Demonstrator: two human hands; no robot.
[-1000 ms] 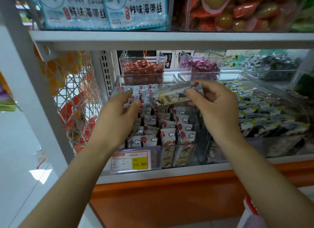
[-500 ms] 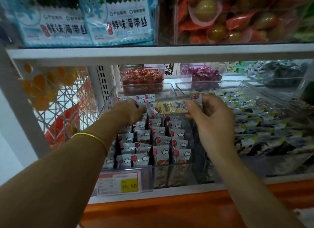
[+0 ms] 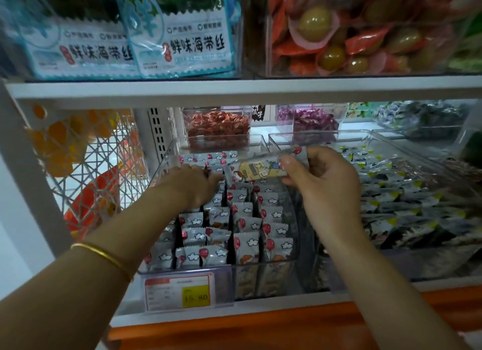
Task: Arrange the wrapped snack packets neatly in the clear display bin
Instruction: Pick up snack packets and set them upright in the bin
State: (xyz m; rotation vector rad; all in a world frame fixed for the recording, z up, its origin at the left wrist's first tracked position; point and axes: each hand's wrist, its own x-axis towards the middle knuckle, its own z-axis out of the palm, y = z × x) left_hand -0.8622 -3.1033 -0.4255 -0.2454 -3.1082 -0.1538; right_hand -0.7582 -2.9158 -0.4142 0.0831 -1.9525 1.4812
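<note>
Shelf: a white, flat-edged metal shelf (image 3: 260,88) spanned the view, with an orange band under its lower board.
Seaweed bags: glossy blue-and-white seaweed bags (image 3: 182,41) with zigzag-cut edges stood on the upper board.
Neighbouring bin: a clear hard-plastic neighbouring bin (image 3: 365,131) sat just right of the task bin, heaped with crinkled dark foil sachets (image 3: 404,206).
Clear display bin: the clear display bin (image 3: 163,171), transparent and straight-walled with rounded corners, stood on the lower board, left of centre.
Side panel: a white wire lattice (image 3: 91,167) of crossed diagonals closed the shelf's left end.
Snack packets: small grey-white pillow-shaped snack packets (image 3: 245,229), printed with clouds and red balloons, stood on end inside the bin in several files running front to back, crimped seals upward.
Left hand: the left hand (image 3: 193,185) reached palm-down into the bin's back left, fingertips hidden among the packets. Whether its grip had hold of one could not be told.
Right hand: the right hand (image 3: 326,182) hovered over the bin's back right. Its grip was closed in a pinch on the right end of the held packet (image 3: 257,169), thumb on the front face.
Price label: a flat white price label (image 3: 180,292) with a yellow block sat in a clear holder on the bin's front wall.
Held packet: long and glossy with a yellow-printed face, it lay crosswise in the air above the rear rows, its left end near the left hand.
Bangle: a thin, smooth gold bangle (image 3: 104,255) circled the left wrist.
</note>
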